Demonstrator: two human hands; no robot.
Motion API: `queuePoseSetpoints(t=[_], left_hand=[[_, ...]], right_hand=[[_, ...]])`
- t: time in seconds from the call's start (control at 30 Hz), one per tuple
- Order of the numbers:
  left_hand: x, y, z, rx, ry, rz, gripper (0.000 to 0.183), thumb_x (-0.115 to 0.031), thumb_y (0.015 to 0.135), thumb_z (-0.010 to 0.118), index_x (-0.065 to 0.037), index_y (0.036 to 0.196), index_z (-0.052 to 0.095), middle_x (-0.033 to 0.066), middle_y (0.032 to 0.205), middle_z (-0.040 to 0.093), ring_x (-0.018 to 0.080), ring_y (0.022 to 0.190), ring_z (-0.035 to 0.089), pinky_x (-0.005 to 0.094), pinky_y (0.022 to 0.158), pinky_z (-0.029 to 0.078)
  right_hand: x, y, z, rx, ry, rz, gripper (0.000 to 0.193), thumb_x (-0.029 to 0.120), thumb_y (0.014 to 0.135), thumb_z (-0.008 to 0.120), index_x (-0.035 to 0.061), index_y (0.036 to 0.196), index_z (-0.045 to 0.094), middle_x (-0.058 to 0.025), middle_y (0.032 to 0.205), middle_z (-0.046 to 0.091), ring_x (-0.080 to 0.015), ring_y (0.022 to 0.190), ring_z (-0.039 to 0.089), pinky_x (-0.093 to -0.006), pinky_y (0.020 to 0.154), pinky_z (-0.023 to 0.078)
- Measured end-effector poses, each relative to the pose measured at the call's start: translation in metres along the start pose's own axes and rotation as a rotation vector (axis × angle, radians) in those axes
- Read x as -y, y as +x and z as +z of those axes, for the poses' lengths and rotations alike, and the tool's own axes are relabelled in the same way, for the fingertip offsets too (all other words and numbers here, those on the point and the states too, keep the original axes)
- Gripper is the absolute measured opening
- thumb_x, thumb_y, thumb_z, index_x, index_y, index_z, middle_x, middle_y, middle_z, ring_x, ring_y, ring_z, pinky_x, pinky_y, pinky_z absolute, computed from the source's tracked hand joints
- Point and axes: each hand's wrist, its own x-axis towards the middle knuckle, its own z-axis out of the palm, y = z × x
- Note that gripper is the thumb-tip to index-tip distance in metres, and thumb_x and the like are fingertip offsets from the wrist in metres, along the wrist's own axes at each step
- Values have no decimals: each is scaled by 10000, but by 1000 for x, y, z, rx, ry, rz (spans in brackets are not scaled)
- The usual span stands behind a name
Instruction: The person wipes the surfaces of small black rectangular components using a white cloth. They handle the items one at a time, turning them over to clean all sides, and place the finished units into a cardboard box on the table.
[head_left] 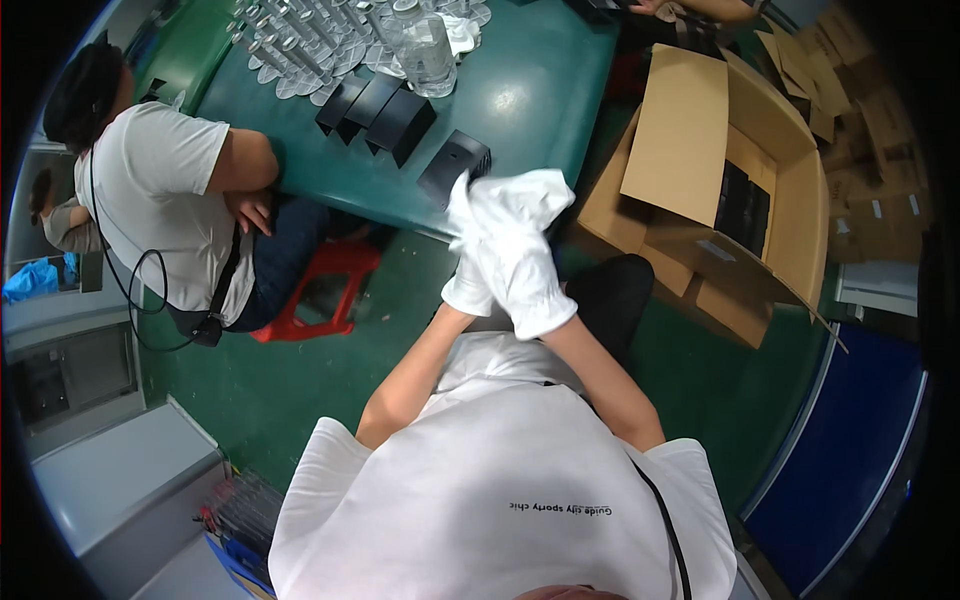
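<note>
Cloth [532,192], white, bunches where gloved left hand [468,282] and right hand [522,268] meet; finger grip can't be told. Black block [453,168] lies just beyond, leftward on green table [550,65], long axis slanting away rightward, left hand apparently nearer.

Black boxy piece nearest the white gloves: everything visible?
The black, boxy piece looks like plastic. It sits slanted near the edge of the smooth dark-green table. Marks on its upper right part are too small to make out. It stands apart from similar black angular pieces to its left. Crumpled white fabric overlaps its lower right in view; contact can't be told.
</note>
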Motion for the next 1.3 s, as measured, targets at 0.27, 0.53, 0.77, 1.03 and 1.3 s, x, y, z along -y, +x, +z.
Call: queuePoseSetpoints(t=[0.27,0.53,0.77,1.03,1.3], left_hand=[[-43,32,-33,-73,-48,-132,199,-63,857,760,-4,1026,674,84,891,669,224,783,637,308,743,516],[-63,48,-37,-21,-58,-130,189,-106,795,784,-96,982,763,97,845,654,280,748,652,370,679,524],[-79,47,-44,7,250,-5,137,-78,852,728,-113,983,743,80,904,694,240,712,667,305,621,532],[-99,39,-55,32,184,112,480,-65,612,822,-156,1074,729,47,951,669,254,774,669,343,646,520],[-73,70,-102,-600,-697,-312,290,36,940,662,47,1230,678,79,1038,717,151,917,706,250,836,534]], right_hand=[[-63,-49,-74,-213,459,409,368,180,882,694,-1,1195,620,-182,1135,682,-330,1027,669,-405,859,534],[-60,-1,-84,-179,222,-77,359,168,883,630,38,1214,676,-167,1270,665,-348,1143,636,-447,994,501],[-52,1,-77,-77,-38,-154,259,176,843,683,94,1085,718,-90,1216,692,-311,1105,648,-406,891,540],[-69,-27,-95,-158,608,351,181,185,809,750,87,781,601,-99,773,642,-255,711,628,-358,675,535],[-84,-65,-93,-438,1312,969,638,592,1017,507,2,811,636,-185,813,701,-278,822,708,-397,780,593]])
